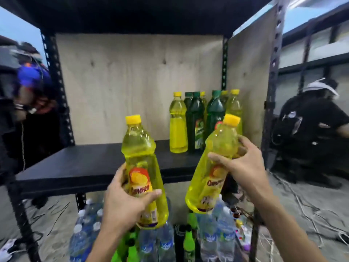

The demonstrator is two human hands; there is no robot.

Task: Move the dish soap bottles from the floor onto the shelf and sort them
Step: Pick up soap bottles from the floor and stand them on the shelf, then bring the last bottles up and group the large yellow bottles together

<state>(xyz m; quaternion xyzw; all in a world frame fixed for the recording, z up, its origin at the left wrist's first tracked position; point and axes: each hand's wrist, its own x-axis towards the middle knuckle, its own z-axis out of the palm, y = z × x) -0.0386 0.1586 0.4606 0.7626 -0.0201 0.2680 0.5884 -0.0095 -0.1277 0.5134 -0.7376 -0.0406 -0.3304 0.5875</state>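
Note:
My left hand [122, 203] grips a yellow dish soap bottle [140, 154] by its lower half, held upright in front of the black shelf board [85, 165]. My right hand [243, 165] grips a second yellow bottle [211, 178] around its middle, tilted to the right. Both bottles hang in the air just before the shelf's front edge. At the back right of the shelf stands a cluster of several yellow bottles [177, 127] and dark green bottles [196, 121], mixed together.
Below the shelf, on the floor, stand several clear water bottles [166, 242] and bright green bottles [188, 241]. Plywood panels [132, 82] close the shelf's back and right side. One person crouches at the left [32, 78], another at the right [309, 121]. Cables [302, 205] lie on the floor.

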